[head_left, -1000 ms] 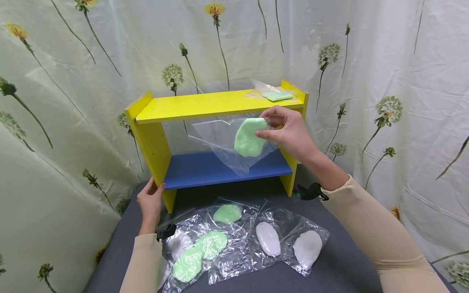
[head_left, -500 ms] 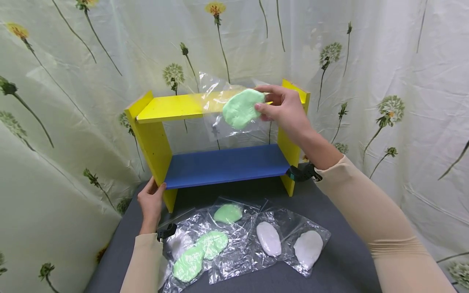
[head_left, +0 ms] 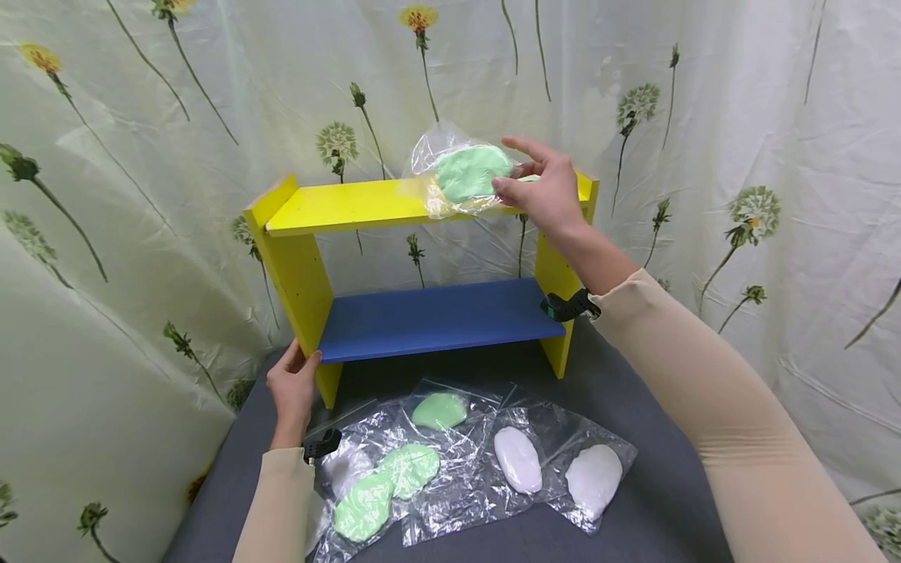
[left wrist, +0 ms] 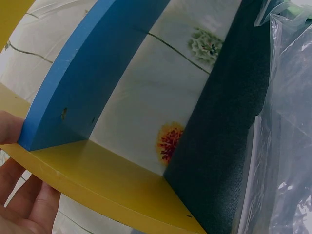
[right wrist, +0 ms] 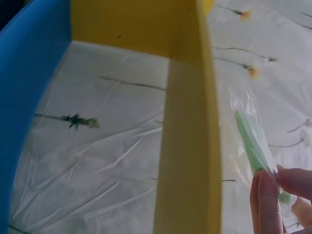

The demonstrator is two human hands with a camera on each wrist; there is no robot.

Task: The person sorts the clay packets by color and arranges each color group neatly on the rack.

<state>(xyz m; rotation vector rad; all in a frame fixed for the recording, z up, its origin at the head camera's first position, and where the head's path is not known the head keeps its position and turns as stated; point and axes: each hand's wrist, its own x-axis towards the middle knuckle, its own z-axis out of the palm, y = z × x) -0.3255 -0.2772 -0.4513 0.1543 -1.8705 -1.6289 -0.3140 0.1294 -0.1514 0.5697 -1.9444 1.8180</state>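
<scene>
My right hand point(head_left: 552, 188) pinches the edge of a clear plastic bag holding a flat green clay-like piece point(head_left: 472, 173), thumb in front. The bag is at the front of the yellow top board point(head_left: 338, 205) of a small shelf unit; the right wrist view shows the green piece point(right wrist: 250, 141) edge-on, above the board. My left hand point(head_left: 290, 389) grips the yellow side panel point(head_left: 292, 289) low on the left, where the blue lower board point(head_left: 436, 317) meets it. The left wrist view has its thumb point(left wrist: 9, 127) by the blue corner and fingers outside the panel.
Bagged pieces lie overlapping on the dark tabletop point(head_left: 655, 500) before the shelf: green ones point(head_left: 362, 507) to the left and middle, white ones point(head_left: 517, 460) to the right. Behind my right hand, another bagged green piece is mostly hidden. A flower-print curtain point(head_left: 281, 94) hangs behind.
My right hand has lifted the bagged green piece from in front of the shelf opening to the top board, where the bag now tilts flatter. My left hand keeps its hold.
</scene>
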